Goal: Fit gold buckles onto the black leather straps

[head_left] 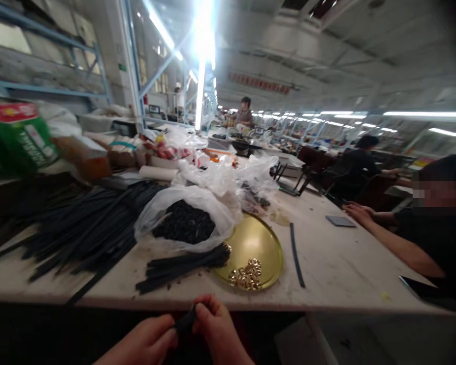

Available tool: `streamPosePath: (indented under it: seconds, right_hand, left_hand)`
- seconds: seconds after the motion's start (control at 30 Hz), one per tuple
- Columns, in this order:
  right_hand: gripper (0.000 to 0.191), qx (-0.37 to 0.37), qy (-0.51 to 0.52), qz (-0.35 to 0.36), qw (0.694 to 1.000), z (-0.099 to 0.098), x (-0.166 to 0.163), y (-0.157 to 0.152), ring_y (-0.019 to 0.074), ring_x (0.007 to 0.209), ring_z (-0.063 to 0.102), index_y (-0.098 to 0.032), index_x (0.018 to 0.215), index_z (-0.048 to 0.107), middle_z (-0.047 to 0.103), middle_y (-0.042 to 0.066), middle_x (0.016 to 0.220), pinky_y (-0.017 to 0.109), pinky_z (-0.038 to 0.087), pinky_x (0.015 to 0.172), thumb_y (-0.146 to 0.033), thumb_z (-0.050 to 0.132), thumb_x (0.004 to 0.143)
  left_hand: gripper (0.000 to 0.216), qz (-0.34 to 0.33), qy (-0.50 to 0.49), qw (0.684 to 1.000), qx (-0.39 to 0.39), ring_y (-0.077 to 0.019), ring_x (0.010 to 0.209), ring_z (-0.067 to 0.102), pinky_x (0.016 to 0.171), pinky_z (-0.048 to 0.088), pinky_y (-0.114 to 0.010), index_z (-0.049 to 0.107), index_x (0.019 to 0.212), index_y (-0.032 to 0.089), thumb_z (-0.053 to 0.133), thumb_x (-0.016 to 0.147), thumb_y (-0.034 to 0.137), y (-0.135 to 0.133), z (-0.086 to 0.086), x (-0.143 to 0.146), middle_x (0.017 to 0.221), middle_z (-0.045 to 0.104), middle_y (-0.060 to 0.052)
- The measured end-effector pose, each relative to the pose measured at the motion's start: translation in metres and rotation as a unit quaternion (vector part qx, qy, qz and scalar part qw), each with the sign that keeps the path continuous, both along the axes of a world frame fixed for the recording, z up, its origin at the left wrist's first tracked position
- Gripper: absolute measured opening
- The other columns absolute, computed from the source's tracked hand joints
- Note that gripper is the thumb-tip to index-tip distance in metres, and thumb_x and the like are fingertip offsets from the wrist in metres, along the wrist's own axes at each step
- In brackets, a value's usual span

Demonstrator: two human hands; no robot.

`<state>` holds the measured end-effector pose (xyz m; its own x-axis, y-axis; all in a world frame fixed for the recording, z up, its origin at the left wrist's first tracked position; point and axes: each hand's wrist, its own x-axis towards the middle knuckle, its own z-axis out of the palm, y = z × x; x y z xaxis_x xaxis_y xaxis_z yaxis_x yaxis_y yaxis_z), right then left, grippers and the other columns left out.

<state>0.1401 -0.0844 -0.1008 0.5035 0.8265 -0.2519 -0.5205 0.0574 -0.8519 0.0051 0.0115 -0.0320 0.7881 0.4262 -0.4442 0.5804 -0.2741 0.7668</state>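
Observation:
Just below the table's front edge, my left hand [152,337] and my right hand [213,319] pinch a dark fabric strip [185,320] between them, one at each end. Both hands are closed on it. Ahead of them lies a bundle of dark strips [175,267], some with shiny metal at their right ends. Beside it, a round gold tray [256,241] carries a pile of small gold metal pieces [247,275]. Behind the bundle, a clear plastic bag [220,223] stands open, full of small black pieces [186,223].
A large heap of long dark strips [87,223] covers the table's left side. One single strip [297,256] lies right of the tray. A person [433,228] sits at the right, hands near a grey flat object [340,221]. More plastic bags [228,175] stand behind.

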Motion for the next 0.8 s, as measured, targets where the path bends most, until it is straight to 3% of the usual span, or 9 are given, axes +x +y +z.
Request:
streamPosePath:
  seconds: [0.17,0.27,0.33,0.5,0.6,0.67,0.8]
  right_hand:
    - [0.029,-0.003,0.058,-0.008,0.998,0.010,-0.011,-0.011,0.0067,0.051,0.048,-0.016,0.079,0.062,0.059,-0.003,0.066,0.020,0.035,0.051,-0.035,0.075,0.061]
    - [0.026,0.010,0.088,-0.009,0.996,0.016,-0.013,-0.011,0.0080,0.054,0.049,-0.017,0.078,0.061,0.058,-0.003,0.065,0.021,0.038,0.054,-0.034,0.074,0.062]
    - [0.027,0.008,0.084,-0.004,0.996,0.016,-0.016,-0.010,0.0089,0.055,0.050,-0.017,0.080,0.061,0.057,-0.004,0.064,0.022,0.039,0.055,-0.033,0.074,0.062]
    - [0.025,-0.010,0.002,0.019,1.000,0.011,-0.029,-0.006,0.0093,0.054,0.049,-0.018,0.081,0.057,0.055,-0.005,0.064,0.023,0.039,0.055,-0.034,0.069,0.067]
    - [0.022,-0.022,-0.106,0.063,0.992,0.013,-0.017,-0.012,0.0131,0.063,0.054,-0.020,0.091,0.054,0.058,-0.001,0.074,0.026,0.043,0.059,-0.035,0.060,0.075]
    - [0.026,-0.073,-0.274,0.064,0.957,0.018,0.012,-0.021,0.0168,0.080,0.056,-0.020,0.103,0.053,0.060,0.004,0.090,0.030,0.044,0.071,-0.029,0.055,0.079]
    - [0.020,-0.247,-0.579,0.002,0.777,0.033,0.103,-0.039,0.0203,0.088,0.055,-0.015,0.099,0.055,0.058,0.010,0.096,0.033,0.042,0.079,-0.023,0.046,0.083]
  left_hand:
    - [0.026,-0.031,0.016,0.999,0.002,-0.0129,0.053,0.044,0.047,0.029,-0.022,0.052,0.068,0.017,0.036,0.079,0.034,-0.001,0.004,0.002,0.058,0.049,0.002]
    - [0.026,-0.034,-0.026,0.999,0.019,-0.0130,0.058,0.044,0.051,0.032,-0.021,0.053,0.069,0.016,0.036,0.080,0.033,-0.003,0.006,0.007,0.063,0.051,0.000]
    - [0.026,-0.032,-0.048,0.998,-0.010,-0.0121,0.056,0.045,0.050,0.034,-0.021,0.053,0.074,0.015,0.036,0.082,0.033,-0.004,0.001,0.010,0.063,0.050,0.001]
    - [0.039,0.012,-0.058,0.992,-0.108,-0.0094,0.042,0.041,0.039,0.030,-0.019,0.041,0.115,0.017,0.034,0.085,0.041,-0.006,-0.013,0.015,0.063,0.048,0.004]
    - [0.033,0.010,-0.069,0.995,-0.077,-0.0111,0.051,0.043,0.045,0.032,-0.020,0.051,0.097,0.016,0.035,0.086,0.044,-0.001,-0.014,0.017,0.063,0.048,0.003]
    - [0.034,0.002,-0.051,0.997,-0.050,-0.0125,0.056,0.043,0.050,0.034,-0.021,0.052,0.079,0.016,0.033,0.086,0.044,0.005,-0.013,0.017,0.062,0.047,0.002]
    - [0.036,0.001,-0.031,0.999,-0.027,-0.0136,0.060,0.044,0.055,0.035,-0.023,0.051,0.076,0.016,0.029,0.087,0.042,0.011,-0.010,0.018,0.066,0.048,0.001]
